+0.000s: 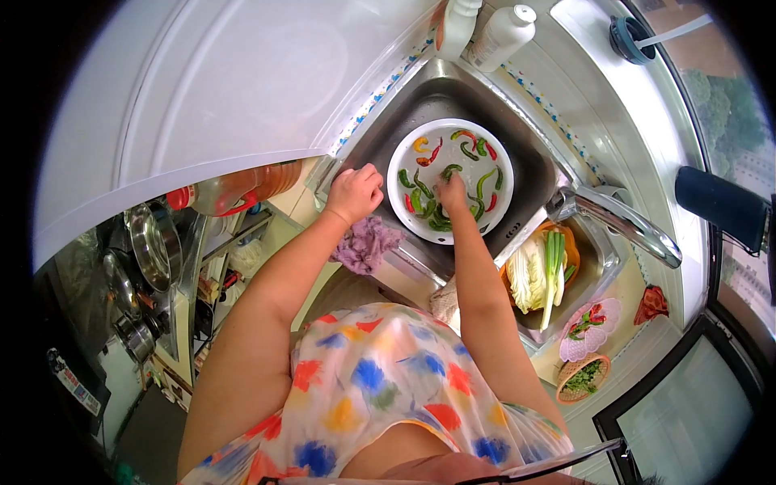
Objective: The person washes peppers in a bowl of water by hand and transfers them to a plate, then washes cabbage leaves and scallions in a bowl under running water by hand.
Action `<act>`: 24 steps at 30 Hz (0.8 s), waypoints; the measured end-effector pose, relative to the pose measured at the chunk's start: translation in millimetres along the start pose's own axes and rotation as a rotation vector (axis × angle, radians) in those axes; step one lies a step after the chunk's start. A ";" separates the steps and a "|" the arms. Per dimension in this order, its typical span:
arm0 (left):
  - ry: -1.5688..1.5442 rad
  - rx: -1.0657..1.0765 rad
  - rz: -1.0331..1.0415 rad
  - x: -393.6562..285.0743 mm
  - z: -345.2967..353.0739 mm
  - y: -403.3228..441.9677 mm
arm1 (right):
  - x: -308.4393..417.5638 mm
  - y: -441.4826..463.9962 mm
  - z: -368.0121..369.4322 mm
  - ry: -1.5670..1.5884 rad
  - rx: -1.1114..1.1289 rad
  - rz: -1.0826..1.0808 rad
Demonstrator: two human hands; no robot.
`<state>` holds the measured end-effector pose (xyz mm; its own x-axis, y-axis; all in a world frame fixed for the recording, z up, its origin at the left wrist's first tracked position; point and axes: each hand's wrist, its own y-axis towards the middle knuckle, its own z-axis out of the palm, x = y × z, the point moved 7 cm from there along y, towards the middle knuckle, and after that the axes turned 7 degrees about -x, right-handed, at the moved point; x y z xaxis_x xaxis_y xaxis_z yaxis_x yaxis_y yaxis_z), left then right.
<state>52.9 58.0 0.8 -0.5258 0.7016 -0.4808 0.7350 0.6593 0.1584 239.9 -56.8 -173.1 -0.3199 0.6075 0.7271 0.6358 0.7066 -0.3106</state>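
In the head view a white round bowl of water stands in the steel sink, with several green, red and yellow chili peppers in it. My right hand reaches into the bowl, fingers closed around a green chili pepper whose tip shows past them. Other green peppers lie beside and below that hand. My left hand is over the sink's left edge, apart from the bowl, with its fingers curled in. Its palm is hidden, so I cannot see whether anything is inside.
A purple cloth hangs over the sink's front edge. The faucet reaches over the right basin, which holds cabbage and scallions. Farther right are a pink dish of chilies and a small basket. White bottles stand behind.
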 end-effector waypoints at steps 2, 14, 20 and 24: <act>0.004 0.001 -0.002 0.0 -0.5 0.3 | 18.4 -4.9 -18.2 0.065 0.033 0.191; 0.014 0.009 -0.006 -0.3 0.7 0.5 | 19.6 -18.9 6.7 0.270 0.381 0.256; 0.011 -0.002 0.000 0.0 -0.5 0.2 | 24.7 -33.7 29.6 0.003 0.522 -0.059; 0.026 -0.002 -0.002 -1.6 -0.1 1.2 | 4.9 -25.6 38.8 0.046 0.337 0.059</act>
<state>54.5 57.7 1.9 -0.5380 0.7071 -0.4588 0.7333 0.6611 0.1590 194.9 -57.8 -185.4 -0.2526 0.6395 0.7261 0.3823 0.7553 -0.5323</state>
